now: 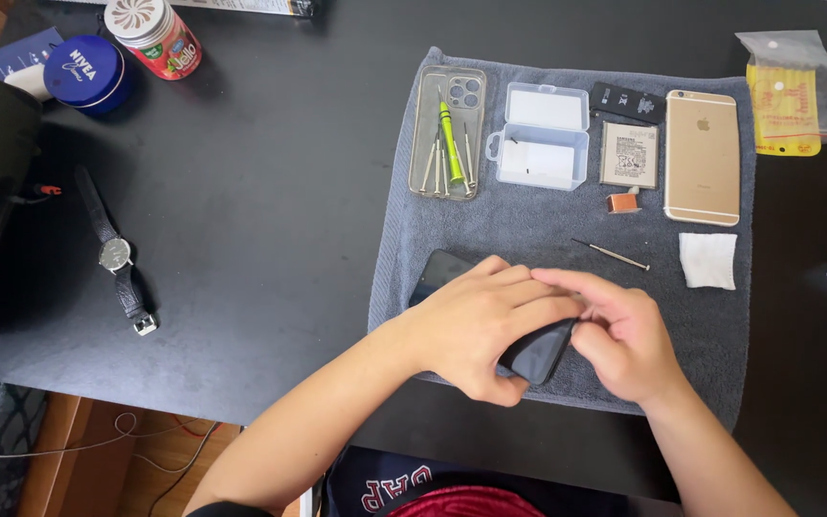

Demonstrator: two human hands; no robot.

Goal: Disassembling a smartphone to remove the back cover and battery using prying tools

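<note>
1. Low in the middle of the frame, the left hand (476,330) and right hand (624,340) met over a grey towel (528,225) on the black desk (270,191).
2. Both sets of fingers were closed on a dark phone (538,352), tilted between them.
3. Just above the hands lay a thin screwdriver (611,255).
4. Further up the towel sat a gold phone (703,156) and a clear plastic box (540,136).
5. At the left of the frame lay a wristwatch (115,254).

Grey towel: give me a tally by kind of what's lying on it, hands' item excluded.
On the grey towel:
Phones: 2, gold phone and dark phone
Clear phone case: 1
Clear plastic box: 1
Flat batteries: 2
Loose screwdriver: 1
White cloth pad: 1
Small copper piece: 1
Total: 9
</note>
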